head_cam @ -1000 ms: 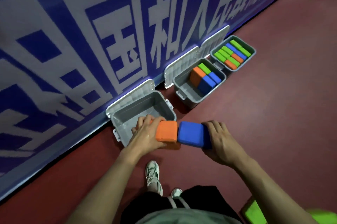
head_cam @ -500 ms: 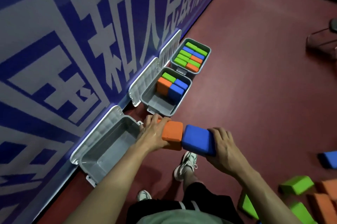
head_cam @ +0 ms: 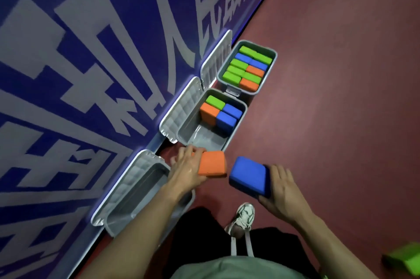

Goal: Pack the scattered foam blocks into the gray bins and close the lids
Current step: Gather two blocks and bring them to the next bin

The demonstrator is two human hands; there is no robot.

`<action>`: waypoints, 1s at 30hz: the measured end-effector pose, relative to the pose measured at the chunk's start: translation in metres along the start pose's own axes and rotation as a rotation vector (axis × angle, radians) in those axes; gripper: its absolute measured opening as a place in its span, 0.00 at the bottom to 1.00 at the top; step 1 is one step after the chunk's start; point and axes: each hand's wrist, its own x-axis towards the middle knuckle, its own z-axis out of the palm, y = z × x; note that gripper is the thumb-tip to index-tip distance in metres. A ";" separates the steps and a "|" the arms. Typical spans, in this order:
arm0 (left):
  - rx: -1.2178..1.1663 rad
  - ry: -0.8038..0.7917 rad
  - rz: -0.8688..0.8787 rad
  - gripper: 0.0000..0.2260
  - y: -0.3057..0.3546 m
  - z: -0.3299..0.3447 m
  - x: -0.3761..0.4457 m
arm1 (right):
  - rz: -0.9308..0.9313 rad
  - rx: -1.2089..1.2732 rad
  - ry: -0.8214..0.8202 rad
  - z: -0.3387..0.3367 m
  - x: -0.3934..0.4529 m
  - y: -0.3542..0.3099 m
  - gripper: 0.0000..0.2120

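Here, the orange foam block point(head_cam: 212, 163) sat in the grip of the left hand point(head_cam: 185, 168), whose fingers curled round its far side, and it was held in the air just short of the near rim of the middle gray bin point(head_cam: 241, 115). Just beside it, a small gap apart, the blue foam block point(head_cam: 248, 175) was gripped by the right hand point(head_cam: 280, 190), thumb under its near edge and fingers wrapped along its right side. The middle gray bin stood open and partly filled, with a green, an orange and two blue blocks packed at its far end and bare gray bottom at the near end. Beyond it, the far gray bin point(head_cam: 271, 67) was packed full with green, blue and orange blocks, its lid point(head_cam: 216, 58) leaning open against the blue wall banner point(head_cam: 91, 51). Under the left forearm lay the near gray bin point(head_cam: 145, 187), open, with nothing showing inside. All three bins stood in a row on the red floor point(head_cam: 341, 96) along the banner. A white sneaker point(head_cam: 244, 217) showed below the hands, and a loose green block point(head_cam: 406, 260) lay on the floor at the lower right.
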 end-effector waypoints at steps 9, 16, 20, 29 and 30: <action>0.078 0.046 0.020 0.35 -0.067 0.010 0.158 | 0.089 0.106 -0.030 0.015 0.167 0.048 0.36; 0.164 -0.034 0.161 0.36 -0.164 0.066 0.379 | 0.119 0.287 0.044 0.124 0.354 0.099 0.31; 0.276 -0.069 0.293 0.35 -0.203 0.118 0.489 | 0.034 0.175 -0.007 0.197 0.452 0.138 0.33; 0.405 -0.233 0.370 0.34 -0.236 0.257 0.594 | 0.071 0.101 -0.150 0.317 0.540 0.209 0.39; 0.413 -0.226 0.363 0.33 -0.241 0.269 0.600 | 0.082 0.117 -0.147 0.330 0.546 0.214 0.38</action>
